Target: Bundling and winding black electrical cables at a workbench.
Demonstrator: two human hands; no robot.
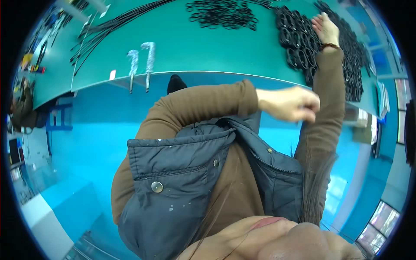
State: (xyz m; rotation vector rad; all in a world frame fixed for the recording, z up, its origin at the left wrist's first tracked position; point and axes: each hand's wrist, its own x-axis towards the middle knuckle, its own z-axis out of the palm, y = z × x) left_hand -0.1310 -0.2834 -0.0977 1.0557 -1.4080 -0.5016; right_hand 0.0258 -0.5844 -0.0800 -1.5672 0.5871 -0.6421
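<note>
Head view looks down the person's own body: the right hand (326, 28) lies with fingers spread flat on a heap of black rubber rings (303, 45) on the green table (182, 47). The left hand (289, 103), fingers curled narrow, hovers off the table's edge; whether it holds anything I cannot tell.

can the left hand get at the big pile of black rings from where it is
Probably yes: the left hand hangs just off the edge of the table, close to the pile of black rings, with nothing between them.
</note>
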